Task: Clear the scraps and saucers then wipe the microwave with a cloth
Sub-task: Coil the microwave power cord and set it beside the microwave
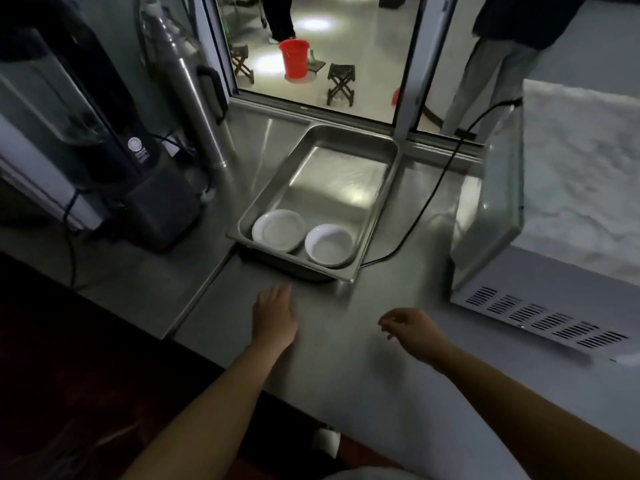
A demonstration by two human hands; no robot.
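Though two saucers sit in steel tray on counter, microwave at right unwiped; cloth draped on top. Left hand flat, fingers straight, empty. Right hand loosely curled, empty. Scraps: none visible. Wiping remains.

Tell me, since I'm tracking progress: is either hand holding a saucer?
No: both saucers sit in the tray, while the left hand and right hand hold nothing.

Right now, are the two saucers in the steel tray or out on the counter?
In. Both saucers sit side by side at the near end of the steel tray, inside its rim; neither lies on the counter.
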